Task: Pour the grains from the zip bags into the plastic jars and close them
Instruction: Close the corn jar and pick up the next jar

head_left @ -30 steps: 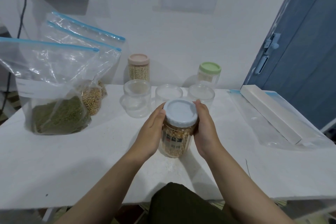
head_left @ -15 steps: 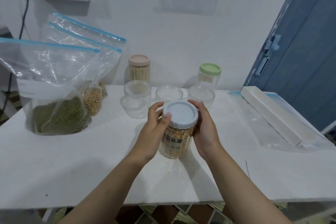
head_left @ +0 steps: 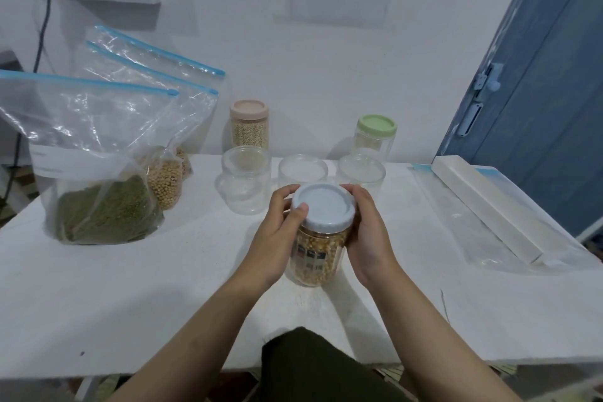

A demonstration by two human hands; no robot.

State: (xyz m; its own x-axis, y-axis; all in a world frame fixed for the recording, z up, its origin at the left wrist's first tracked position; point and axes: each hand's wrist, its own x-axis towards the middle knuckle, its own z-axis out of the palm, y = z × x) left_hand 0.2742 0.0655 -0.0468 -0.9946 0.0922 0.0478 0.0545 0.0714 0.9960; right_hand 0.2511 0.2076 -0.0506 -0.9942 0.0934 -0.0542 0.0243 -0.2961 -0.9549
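Observation:
A clear plastic jar [head_left: 316,254] filled with yellow grains stands on the white table [head_left: 130,287], topped by a pale blue lid [head_left: 323,206]. My left hand [head_left: 275,238] grips the lid's left edge, thumb on its rim. My right hand [head_left: 368,232] curls round the jar's right side just under the lid. At the left stand a zip bag of green grains [head_left: 98,173] and, behind it, a zip bag of yellow beans [head_left: 164,179]. Three clear jars without lids [head_left: 246,179] [head_left: 302,170] [head_left: 361,170] stand in a row behind my hands.
A grain-filled jar with a pink lid [head_left: 249,124] and a jar with a green lid [head_left: 375,134] stand at the wall. A flat zip bag [head_left: 463,222] with a white box [head_left: 489,209] on it lies at the right. A blue door [head_left: 554,91] closes the right side.
My left hand has shifted round the lid, the thumb now lying on its near left rim. The jar stays in place between both hands.

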